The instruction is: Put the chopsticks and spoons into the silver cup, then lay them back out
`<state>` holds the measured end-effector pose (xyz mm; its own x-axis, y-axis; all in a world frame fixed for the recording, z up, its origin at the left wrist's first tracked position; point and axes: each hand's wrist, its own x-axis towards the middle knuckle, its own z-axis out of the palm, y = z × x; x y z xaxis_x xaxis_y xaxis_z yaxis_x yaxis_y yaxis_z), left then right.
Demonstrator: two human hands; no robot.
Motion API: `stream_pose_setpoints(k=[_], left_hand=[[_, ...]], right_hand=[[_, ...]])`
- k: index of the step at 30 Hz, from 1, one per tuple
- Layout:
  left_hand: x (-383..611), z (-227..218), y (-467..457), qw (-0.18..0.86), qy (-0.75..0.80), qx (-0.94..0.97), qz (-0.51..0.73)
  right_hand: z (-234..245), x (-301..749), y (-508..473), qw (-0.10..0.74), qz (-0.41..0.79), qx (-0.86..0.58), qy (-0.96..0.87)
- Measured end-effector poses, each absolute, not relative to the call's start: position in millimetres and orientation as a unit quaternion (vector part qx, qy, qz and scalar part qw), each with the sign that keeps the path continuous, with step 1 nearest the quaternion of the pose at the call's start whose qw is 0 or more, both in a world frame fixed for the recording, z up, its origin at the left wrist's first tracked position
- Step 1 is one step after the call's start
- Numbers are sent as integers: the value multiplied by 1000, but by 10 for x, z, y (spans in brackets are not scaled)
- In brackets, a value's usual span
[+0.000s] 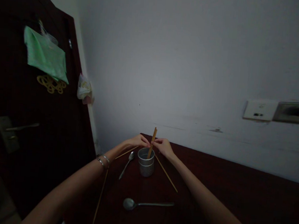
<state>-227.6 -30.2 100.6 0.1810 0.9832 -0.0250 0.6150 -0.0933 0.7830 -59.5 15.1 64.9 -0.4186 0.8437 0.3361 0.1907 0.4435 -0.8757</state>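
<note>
A small metal cup (146, 163) stands on the dark wooden table (235, 196) near the wall. A pair of wooden chopsticks (152, 142) stands upright in it. My left hand (138, 141) and my right hand (163, 145) meet at these chopsticks above the cup, fingers pinched on them. Another chopstick (166, 172) slants down from under my right hand. One more chopstick (126, 152) lies under my left hand. A small spoon (126, 164) lies left of the cup. A larger spoon (146, 204) lies in front of it.
A long chopstick (100, 196) lies near the table's left edge under my left forearm. A dark door (23, 117) with a handle, a green cloth (44, 54) and a hanging bag (83, 89) stands at left. A wall socket (259, 110) sits at right.
</note>
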Motion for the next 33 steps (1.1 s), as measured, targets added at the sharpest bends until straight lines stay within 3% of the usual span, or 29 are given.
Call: stream_pose_setpoints(k=[10,22,24,28,33], left_hand=[[-2193,1067,-248,381,562,654,333],[-2649,1556,424,193,597,577,523],[-2759,1482,564,134,635,584,487],[-2847,1184,783,22,684,655,321],[-2745,758,954,-3,703,686,187]], right_hand=[[767,-592,142,433,438,-336,-712],[1366,-5,723,595,467,-370,-540],[1279,131,908,569,407,-417,-581],[902,333,1168,425,266,-507,-702],[377,483,1159,344,217,-527,-746]])
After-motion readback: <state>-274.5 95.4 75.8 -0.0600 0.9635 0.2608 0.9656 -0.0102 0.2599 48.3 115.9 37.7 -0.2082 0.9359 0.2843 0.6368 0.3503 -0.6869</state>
